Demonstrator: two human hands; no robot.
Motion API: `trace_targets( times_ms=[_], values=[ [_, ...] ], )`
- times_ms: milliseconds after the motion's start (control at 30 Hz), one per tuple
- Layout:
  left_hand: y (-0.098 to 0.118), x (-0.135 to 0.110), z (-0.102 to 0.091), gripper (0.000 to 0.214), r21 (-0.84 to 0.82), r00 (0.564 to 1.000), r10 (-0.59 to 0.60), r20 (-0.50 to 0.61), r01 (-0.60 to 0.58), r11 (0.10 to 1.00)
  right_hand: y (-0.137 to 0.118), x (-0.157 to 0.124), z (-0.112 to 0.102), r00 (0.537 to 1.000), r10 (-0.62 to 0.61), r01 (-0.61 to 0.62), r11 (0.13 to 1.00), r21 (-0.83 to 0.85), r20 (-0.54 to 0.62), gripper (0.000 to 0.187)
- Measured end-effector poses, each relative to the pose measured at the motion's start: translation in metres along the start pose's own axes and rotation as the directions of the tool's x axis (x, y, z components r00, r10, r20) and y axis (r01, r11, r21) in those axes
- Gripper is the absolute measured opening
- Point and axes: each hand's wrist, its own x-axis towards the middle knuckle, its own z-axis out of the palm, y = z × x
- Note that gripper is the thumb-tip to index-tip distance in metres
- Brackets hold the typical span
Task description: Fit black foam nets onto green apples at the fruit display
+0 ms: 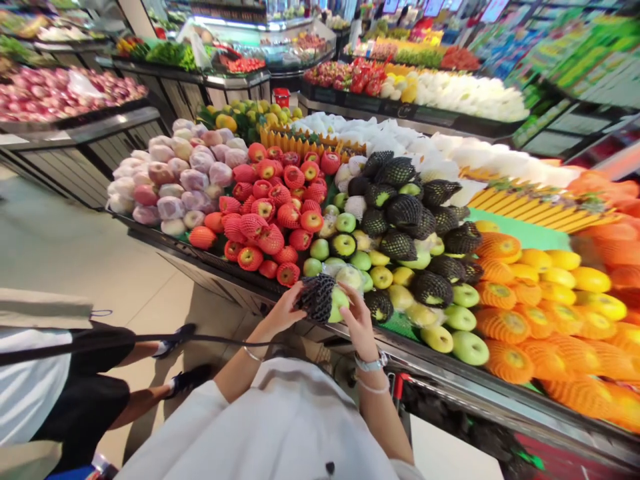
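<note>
A green fruit [340,303], half inside a black foam net [317,298], is held up at the near edge of the fruit stand [450,371]. The left hand [285,309] curls around the net end. The right hand [359,319] bends around the bare green end. Red apples [263,208] lie left, orange-netted fruit [503,325] right, and white-wrapped fruit [395,139] on the far side.
</note>
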Motion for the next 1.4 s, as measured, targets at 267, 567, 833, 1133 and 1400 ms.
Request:
trace_targets(
  times_ms=[267,567,833,1133,1400],
  values=[
    [0.038,-0.001,0.017,0.045,0.372,0.821,0.39,-0.417,-0.237,0.897,0.018,-0.003,0.015,0.995,0.077,-0.086,0.984,0.154,0.061,0.048],
    [0.046,0.003,0.01,0.066,0.252,0.899,0.42,-0.127,-0.38,0.89,0.022,-0.004,0.019,0.991,0.13,-0.132,0.969,0.209,0.024,0.052],
    [0.057,0.001,0.006,0.058,0.357,0.94,0.273,0.202,-0.331,0.874,0.023,-0.007,0.012,0.983,0.182,-0.168,0.956,0.242,-0.037,0.042],
    [0.063,0.002,0.001,0.054,0.256,0.965,0.116,0.233,-0.176,0.95,0.022,-0.011,-0.003,0.984,0.174,-0.168,0.972,0.167,-0.025,0.044],
    [0.046,-0.001,0.011,0.1,0.294,0.97,0.145,0.194,-0.198,0.935,0.015,-0.011,0.003,0.99,0.133,-0.127,0.986,0.109,-0.052,0.039]
  ],
)
